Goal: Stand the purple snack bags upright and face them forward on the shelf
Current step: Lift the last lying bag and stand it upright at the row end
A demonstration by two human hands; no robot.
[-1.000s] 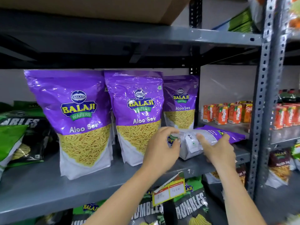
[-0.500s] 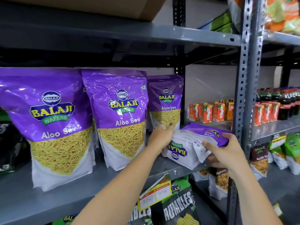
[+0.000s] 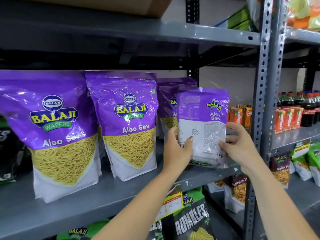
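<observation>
I hold a purple Aloo Sev bag (image 3: 203, 118) upright above the right end of the grey shelf (image 3: 86, 201), its printed back side towards me. My left hand (image 3: 178, 149) grips its lower left edge and my right hand (image 3: 237, 146) its lower right edge. Two large purple bags stand facing forward: one at the left (image 3: 52, 132), one in the middle (image 3: 128, 123). A third purple bag (image 3: 168, 108) stands further back, partly hidden behind the held bag.
A perforated grey upright post (image 3: 265, 101) stands just right of the held bag. Orange juice cartons (image 3: 287, 118) and dark bottles (image 3: 304, 104) fill the neighbouring shelf. Black Rumbles bags (image 3: 190, 220) sit below, beside a yellow price tag (image 3: 173, 203). Dark bags (image 3: 8, 153) lie at the far left.
The purple bag that lay flat at the shelf's right end has been lifted and tipped upright in both hands, its back now facing me. The view has shifted right.
</observation>
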